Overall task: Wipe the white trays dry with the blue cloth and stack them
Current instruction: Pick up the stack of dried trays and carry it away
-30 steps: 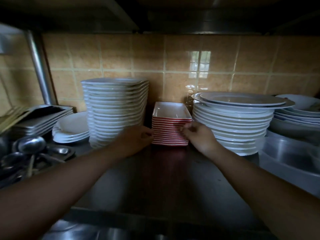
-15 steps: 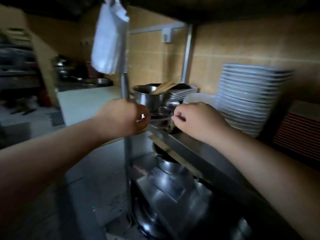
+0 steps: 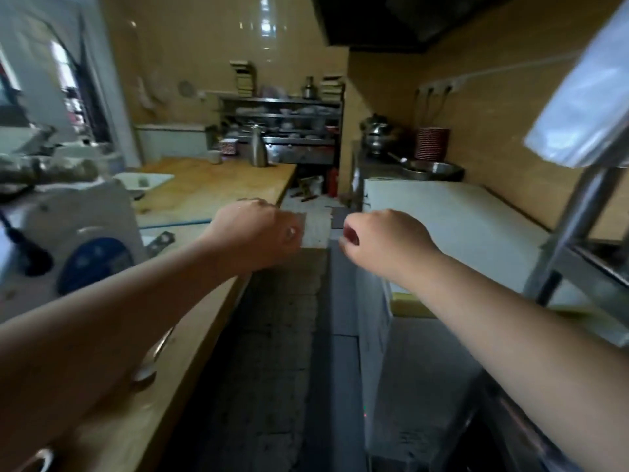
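Kitchen aisle now ahead; the shelf of stacked dishes is gone from view.
Left hand and right hand, curled and empty, have left the stack, likely seeking more trays.

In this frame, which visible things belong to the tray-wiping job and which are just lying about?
Job: left hand and right hand, both curled and empty; no blue cloth in view; white tray on the wooden counter, possibly one of the set.

Lying about: metal jug, pan, red-striped dish stack, white chest lid.
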